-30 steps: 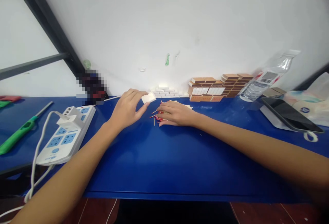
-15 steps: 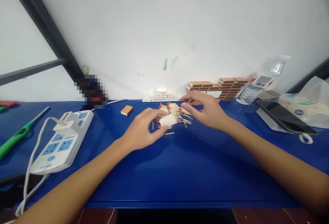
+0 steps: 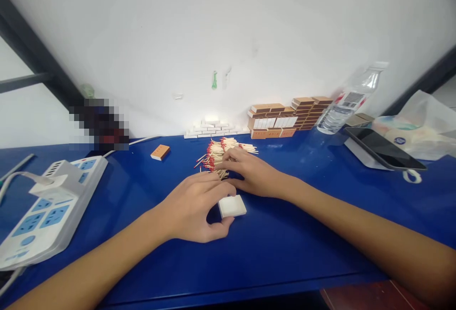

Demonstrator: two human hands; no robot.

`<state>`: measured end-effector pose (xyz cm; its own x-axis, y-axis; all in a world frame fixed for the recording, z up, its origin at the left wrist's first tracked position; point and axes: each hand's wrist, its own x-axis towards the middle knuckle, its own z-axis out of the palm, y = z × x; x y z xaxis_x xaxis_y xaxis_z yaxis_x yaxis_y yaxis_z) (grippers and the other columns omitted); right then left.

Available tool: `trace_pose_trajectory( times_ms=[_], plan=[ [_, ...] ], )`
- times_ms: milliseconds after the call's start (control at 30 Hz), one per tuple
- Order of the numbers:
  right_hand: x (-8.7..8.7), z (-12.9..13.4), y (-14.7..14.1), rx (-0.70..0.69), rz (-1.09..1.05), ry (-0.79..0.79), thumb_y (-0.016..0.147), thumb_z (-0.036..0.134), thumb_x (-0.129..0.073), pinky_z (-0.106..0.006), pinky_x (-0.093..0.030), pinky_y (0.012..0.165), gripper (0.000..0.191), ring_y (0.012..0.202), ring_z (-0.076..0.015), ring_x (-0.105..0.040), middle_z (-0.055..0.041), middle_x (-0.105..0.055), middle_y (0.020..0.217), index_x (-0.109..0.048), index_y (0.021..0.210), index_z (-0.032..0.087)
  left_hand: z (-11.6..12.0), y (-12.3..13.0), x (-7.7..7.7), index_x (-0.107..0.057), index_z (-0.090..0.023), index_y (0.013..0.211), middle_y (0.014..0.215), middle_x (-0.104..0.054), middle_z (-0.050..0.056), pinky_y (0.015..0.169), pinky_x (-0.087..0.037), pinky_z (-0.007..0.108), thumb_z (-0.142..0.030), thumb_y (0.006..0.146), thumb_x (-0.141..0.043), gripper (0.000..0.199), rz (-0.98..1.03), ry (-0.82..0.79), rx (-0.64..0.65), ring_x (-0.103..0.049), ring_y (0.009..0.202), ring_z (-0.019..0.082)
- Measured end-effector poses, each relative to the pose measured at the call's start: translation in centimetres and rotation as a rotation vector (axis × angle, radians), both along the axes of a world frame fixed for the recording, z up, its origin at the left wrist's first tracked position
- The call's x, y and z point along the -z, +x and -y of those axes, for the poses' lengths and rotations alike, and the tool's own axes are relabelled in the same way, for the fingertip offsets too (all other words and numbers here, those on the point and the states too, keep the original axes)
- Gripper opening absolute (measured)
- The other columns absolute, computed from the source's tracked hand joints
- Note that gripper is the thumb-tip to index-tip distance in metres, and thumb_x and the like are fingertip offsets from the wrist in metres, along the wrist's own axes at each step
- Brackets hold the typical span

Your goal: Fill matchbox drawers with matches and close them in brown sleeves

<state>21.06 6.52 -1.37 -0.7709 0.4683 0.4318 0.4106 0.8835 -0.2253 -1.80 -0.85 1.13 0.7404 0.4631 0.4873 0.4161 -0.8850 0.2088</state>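
My left hand (image 3: 201,208) grips a small white matchbox tray (image 3: 233,206) between thumb and fingers, low over the blue table. Its inside does not show. A heap of red-tipped matches (image 3: 214,151) lies just beyond. My right hand (image 3: 249,170) reaches onto the near side of that heap with its fingers bent and apart, touching or just above the matches; I see nothing held in it. Against the wall, white trays (image 3: 213,129) are stacked in stepped rows. To their right stand piled brown matchboxes (image 3: 274,132), several with white sides showing.
One orange-brown matchbox (image 3: 160,152) lies alone at the left. A white power strip (image 3: 64,210) with a plugged-in charger and cable is at the near left. On the right are a clear bottle (image 3: 351,98), a phone (image 3: 384,147) propped on a white box, and a tissue pack (image 3: 402,136).
My left hand has brought the white tray from over the matches toward me. My right hand has moved left and down onto the heap. The camera view has shifted slightly right.
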Motion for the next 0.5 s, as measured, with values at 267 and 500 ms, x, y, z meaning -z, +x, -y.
trace_pose_trajectory(
  times_ms=[267,500],
  plan=[
    [0.7,-0.2,-0.4,0.034,0.129,0.349,0.11,0.02,-0.049,-0.034,-0.044,0.074,0.03,0.088,-0.0209,-0.055,-0.0083,-0.066,0.092,-0.072,0.091,0.016,-1.1,-0.4,1.1,-0.061,-0.023,0.113,0.1,-0.073,0.004,0.081,-0.057,0.039,-0.034,0.093,-0.071,0.026,-0.076,-0.069,-0.104,-0.071,0.091,0.024],
    [0.9,-0.7,-0.3,0.033,0.186,0.396,0.11,0.021,-0.052,-0.034,-0.046,0.074,0.023,0.091,-0.0214,-0.057,-0.0087,-0.069,0.098,-0.074,0.104,0.014,-1.3,-0.3,1.5,-0.062,-0.023,0.114,0.104,-0.074,0.005,0.084,-0.058,0.039,-0.039,0.097,-0.071,0.025,-0.082,-0.061,-0.134,-0.072,0.094,0.024]
  ],
)
